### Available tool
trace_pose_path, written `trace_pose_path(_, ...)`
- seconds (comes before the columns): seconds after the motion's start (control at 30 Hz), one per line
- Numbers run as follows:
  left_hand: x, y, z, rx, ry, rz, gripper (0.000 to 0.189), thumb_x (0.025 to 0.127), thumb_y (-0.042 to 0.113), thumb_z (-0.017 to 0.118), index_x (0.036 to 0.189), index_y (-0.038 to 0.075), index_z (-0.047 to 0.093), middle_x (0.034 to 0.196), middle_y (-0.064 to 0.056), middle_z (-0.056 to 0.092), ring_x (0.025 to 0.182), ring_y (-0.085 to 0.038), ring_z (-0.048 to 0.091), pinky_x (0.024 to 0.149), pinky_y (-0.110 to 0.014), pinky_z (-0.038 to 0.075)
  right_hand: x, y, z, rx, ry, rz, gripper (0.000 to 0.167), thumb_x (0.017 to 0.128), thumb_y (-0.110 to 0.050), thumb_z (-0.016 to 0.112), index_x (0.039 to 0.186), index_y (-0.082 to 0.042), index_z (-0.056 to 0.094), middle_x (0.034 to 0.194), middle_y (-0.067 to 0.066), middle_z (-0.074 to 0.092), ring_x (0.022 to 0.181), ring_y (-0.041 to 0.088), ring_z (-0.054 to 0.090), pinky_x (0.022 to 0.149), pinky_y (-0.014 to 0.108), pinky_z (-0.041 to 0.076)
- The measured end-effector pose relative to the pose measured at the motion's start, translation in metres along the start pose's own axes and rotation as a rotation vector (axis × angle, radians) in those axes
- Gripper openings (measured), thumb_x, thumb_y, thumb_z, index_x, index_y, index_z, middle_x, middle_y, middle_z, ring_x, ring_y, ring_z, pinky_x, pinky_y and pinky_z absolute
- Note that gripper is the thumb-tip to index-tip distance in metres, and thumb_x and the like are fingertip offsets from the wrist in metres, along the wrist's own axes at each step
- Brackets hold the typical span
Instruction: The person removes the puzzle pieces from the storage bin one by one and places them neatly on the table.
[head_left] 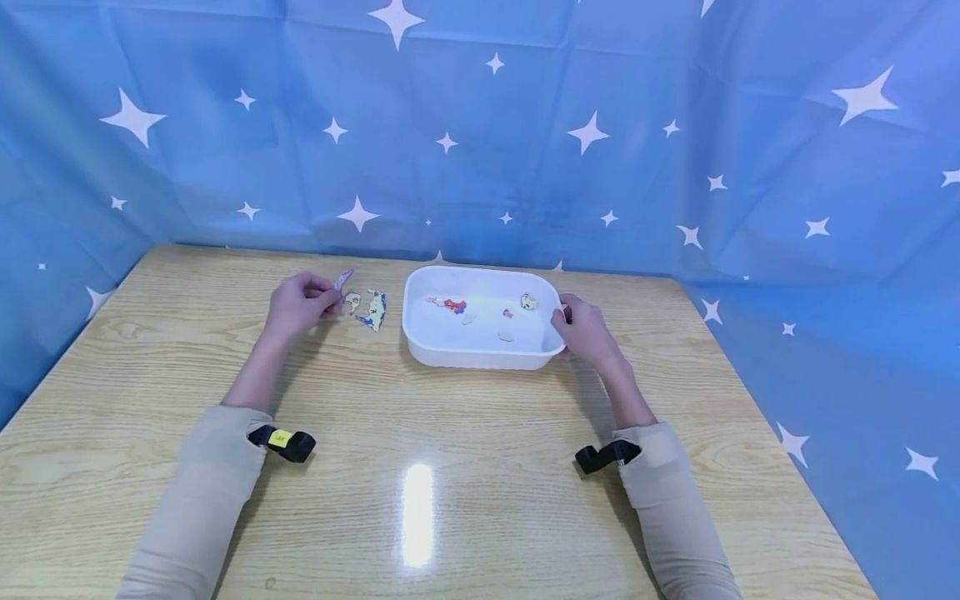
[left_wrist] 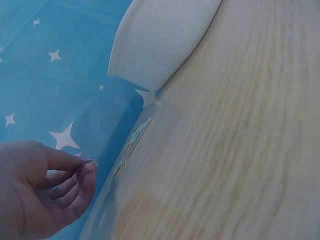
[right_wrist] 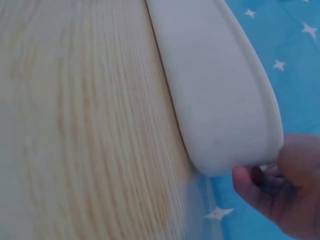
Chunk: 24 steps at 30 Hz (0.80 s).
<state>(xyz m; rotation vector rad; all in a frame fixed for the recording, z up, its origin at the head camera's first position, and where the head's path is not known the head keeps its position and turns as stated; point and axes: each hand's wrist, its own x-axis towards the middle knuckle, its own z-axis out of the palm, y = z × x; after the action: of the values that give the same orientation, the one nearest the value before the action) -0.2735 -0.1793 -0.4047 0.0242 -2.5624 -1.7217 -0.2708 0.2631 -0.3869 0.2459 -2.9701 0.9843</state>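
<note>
Your left hand (head_left: pixel 300 302), left of centre in the upper half of the frame, pinches a thin, flat, purple irregular piece (head_left: pixel 343 280) between thumb and index finger; the other fingers curl loosely beneath, apparently adding nothing to the grip. The piece is held by its edge above the wood, probably because something so thin is easiest to manage that way.

Your right hand (head_left: pixel 588 332) is closed round the right end of the white plastic rounded-rectangular tub (head_left: pixel 480 359), at its rim. Judgement: this steadies a light container. The tub appears to sit flat, upper centre; exactly how each right finger bears on it, cannot tell.

Between left hand and tub lie a small cream irregular flat piece (head_left: pixel 353 299) and a larger cream-and-blue flat piece (head_left: pixel 377 308), side by side, within easy reach of the left fingers. Inside the tub, well spread: a red-and-blue flat piece (head_left: pixel 454 307), a roundish cream piece with dark marks (head_left: pixel 529 302) and some smaller scraps.

Edges: the far border of the pale wood-grain tabletop (head_left: pixel 487 433) runs close behind the tub, against the blue star-printed curtain (head_left: pixel 480 179), so little depth there; more room for you toward lower centre, between your forearms
</note>
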Motion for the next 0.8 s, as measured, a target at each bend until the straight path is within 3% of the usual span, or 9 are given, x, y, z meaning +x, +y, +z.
trace_pose_path(0.33, -0.0001, -0.0085, -0.01, -0.035, -0.029, -0.119, 0.03, 0.099, 0.003, 0.059, 0.119, -0.019, 0.055, 0.1, -0.026, 0.068, 0.067, -0.006, 0.066, 0.069, -0.022, 0.059, 0.0002, -0.0003, 0.0006, 0.006, -0.002, 0.002, 0.044, 0.104, -0.014, 0.044, 0.141, 0.008, 0.047, 0.081, 0.016, 0.058, 0.055, 0.021, 0.06, 0.05, 0.038, 0.056)
trace_pose_path(0.8, -0.0016, -0.0112, -0.0106, 0.054, -0.008, -0.113, 0.026, 0.097, 0.004, 0.059, 0.113, -0.018, 0.058, 0.086, -0.015, 0.067, 0.063, -0.004, 0.064, 0.065, -0.019, 0.057, -0.001, -0.0005, 0.0, 0.018, -0.001, -0.007, 0.043, 0.104, -0.014, 0.044, 0.141, 0.009, 0.047, 0.08, 0.016, 0.057, 0.055, 0.023, 0.062, 0.049, 0.038, 0.057)
